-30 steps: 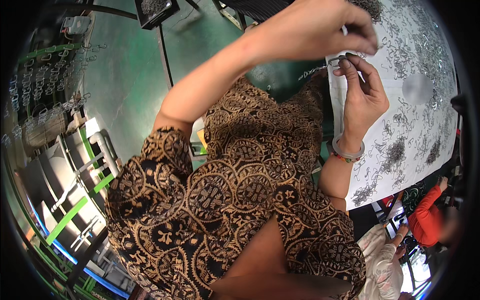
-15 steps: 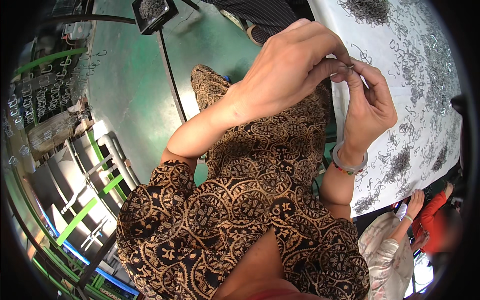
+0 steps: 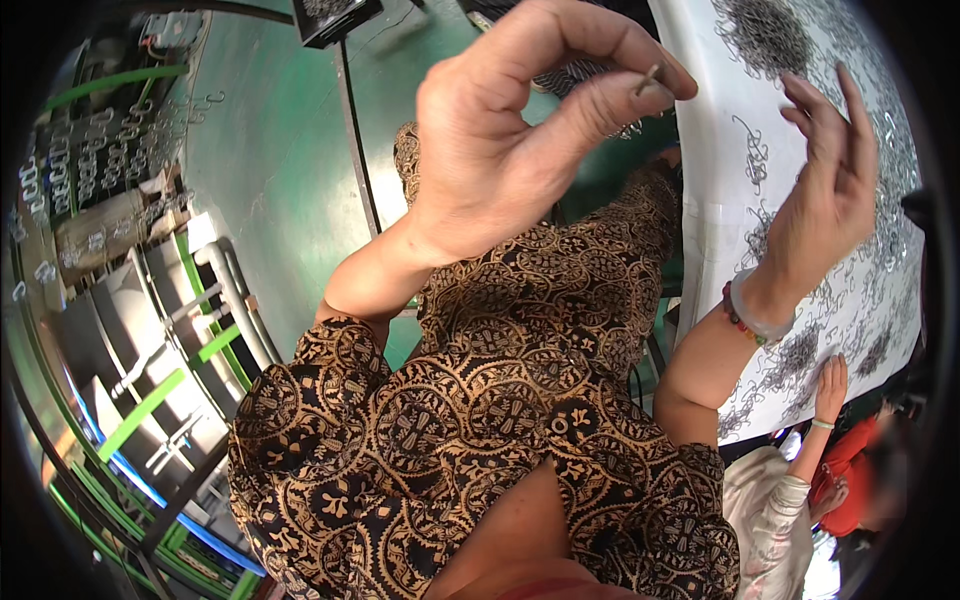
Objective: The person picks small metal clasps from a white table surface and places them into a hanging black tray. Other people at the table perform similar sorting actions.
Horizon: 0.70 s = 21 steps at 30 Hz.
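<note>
Raised above my lap, my left hand (image 3: pixel 545 130) pinches a thin metal wire piece (image 3: pixel 648 80) between thumb and forefinger. Only a short end of it sticks up past the thumb, and small shiny bits show below; its full shape is hidden. My right hand (image 3: pixel 825 185) is over the white table, fingers apart and slightly bent, with nothing seen in it. Near its fingertips lies a dense heap of dark wire hooks (image 3: pixel 762 38). A loose string of hooks (image 3: pixel 752 155) lies on the white table covering (image 3: pixel 705 180) between my hands.
Scattered hooks (image 3: pixel 890 190) cover the table's far right. A black tray (image 3: pixel 335 20) of small metal pieces stands on a post at top left. Rows of hooks (image 3: pixel 95 180) hang by a rack at left. Another person's hand (image 3: pixel 830 390) rests at the table's lower edge.
My hands have parted. The right has moved right, over the table, and its fingers have opened. My left has shifted slightly left and up, keeping the wire piece pinched.
</note>
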{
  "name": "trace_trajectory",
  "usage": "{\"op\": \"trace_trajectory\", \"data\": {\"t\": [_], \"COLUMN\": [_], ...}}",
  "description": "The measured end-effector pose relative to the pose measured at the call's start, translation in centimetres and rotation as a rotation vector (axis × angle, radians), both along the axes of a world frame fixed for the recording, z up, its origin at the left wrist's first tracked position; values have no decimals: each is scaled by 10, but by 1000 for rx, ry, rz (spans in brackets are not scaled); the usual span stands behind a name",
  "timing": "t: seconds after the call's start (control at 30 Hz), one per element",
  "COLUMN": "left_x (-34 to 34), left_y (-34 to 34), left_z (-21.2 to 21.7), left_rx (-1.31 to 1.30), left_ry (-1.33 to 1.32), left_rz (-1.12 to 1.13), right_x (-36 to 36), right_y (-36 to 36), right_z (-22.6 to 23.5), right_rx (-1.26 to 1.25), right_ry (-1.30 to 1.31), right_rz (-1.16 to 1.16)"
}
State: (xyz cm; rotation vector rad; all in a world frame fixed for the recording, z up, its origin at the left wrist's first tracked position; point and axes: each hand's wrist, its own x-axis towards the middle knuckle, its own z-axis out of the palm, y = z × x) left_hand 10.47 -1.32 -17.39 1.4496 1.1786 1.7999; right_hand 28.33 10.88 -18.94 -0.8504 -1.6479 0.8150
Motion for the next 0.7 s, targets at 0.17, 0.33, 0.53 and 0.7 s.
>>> {"op": "trace_trajectory", "data": {"t": [0.17, 0.33, 0.53, 0.7], "left_x": [-26, -44, -36, -40], "left_y": [-23, -34, -42, -43], "left_z": [5, 1, 1, 0], "left_rx": [28, 39, 28, 88], "left_ry": [63, 119, -11, 5], "left_rz": [107, 239, 273, 269], "right_x": [-51, -92, -66, -74], "right_y": [39, 39, 25, 30], "right_z": [-96, -232, -268, -262], "right_rx": [-234, 322, -358, -111], "right_ry": [-465, -1056, -1266, -1113], "right_rz": [600, 114, 356, 72]}}
